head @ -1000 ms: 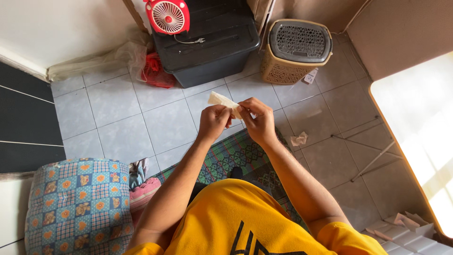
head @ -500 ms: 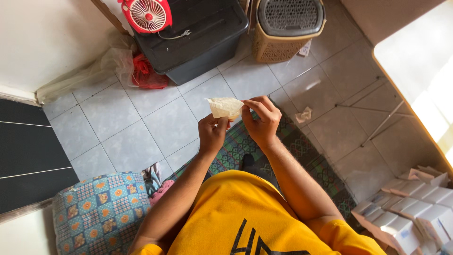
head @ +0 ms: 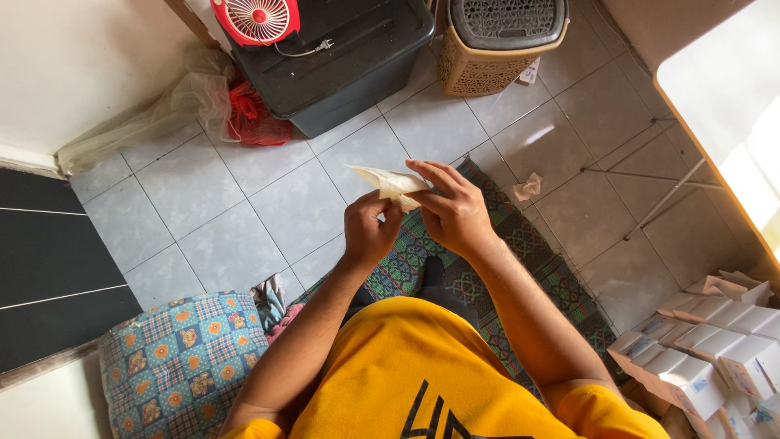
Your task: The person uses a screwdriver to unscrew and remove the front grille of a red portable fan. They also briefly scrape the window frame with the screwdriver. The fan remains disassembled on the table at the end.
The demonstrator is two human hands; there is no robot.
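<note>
Above grey tiles, left hand [head: 370, 236] and right hand [head: 455, 213] both pinch one cream paper [head: 390, 180].

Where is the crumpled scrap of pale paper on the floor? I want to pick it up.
The crumpled scrap of pale paper lies on the grey tiled floor, just right of the right hand, beside the patterned green mat.

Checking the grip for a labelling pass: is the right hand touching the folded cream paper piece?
Touching. The head view shows the right hand with its fingers laid over the folded cream paper piece, no gap between them.
</note>
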